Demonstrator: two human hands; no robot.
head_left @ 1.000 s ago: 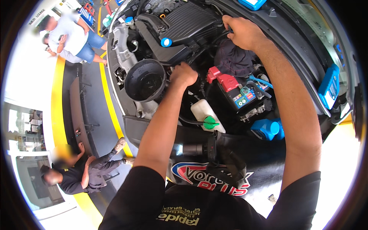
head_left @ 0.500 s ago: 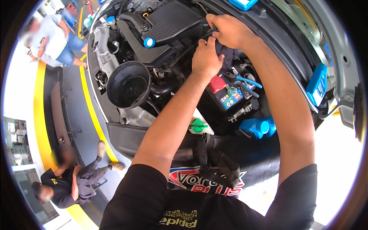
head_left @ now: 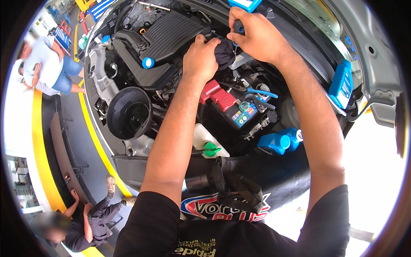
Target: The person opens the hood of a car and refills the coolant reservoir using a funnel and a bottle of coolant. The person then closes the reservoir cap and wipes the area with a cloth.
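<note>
My left hand (head_left: 200, 59) is closed at the right edge of the ribbed black engine cover (head_left: 173, 34), gripping a bunched dark cloth (head_left: 225, 55). My right hand (head_left: 259, 37), beside it toward the back of the engine bay, has its fingers curled round a short dark handle (head_left: 239, 28); the handle's lower end is hidden, so its kind does not show. Below the hands sits the car battery (head_left: 239, 115) with a red terminal cover (head_left: 222, 98). Blue-handled pliers (head_left: 261, 92) lie on top of it.
A black funnel (head_left: 129, 113) stands at the left of the bay. A green-capped white reservoir (head_left: 209, 143) is near the front edge. Blue bottles (head_left: 274, 143) stand right of it; another blue bottle (head_left: 341, 85) lies farther right. A person (head_left: 53, 64) stands at left; another (head_left: 85, 227) sits lower left.
Both hands have shifted, the left one leftward with the dark cloth and the right one slightly upward. The dark handle in the right hand now shows. The head view has shifted too.
</note>
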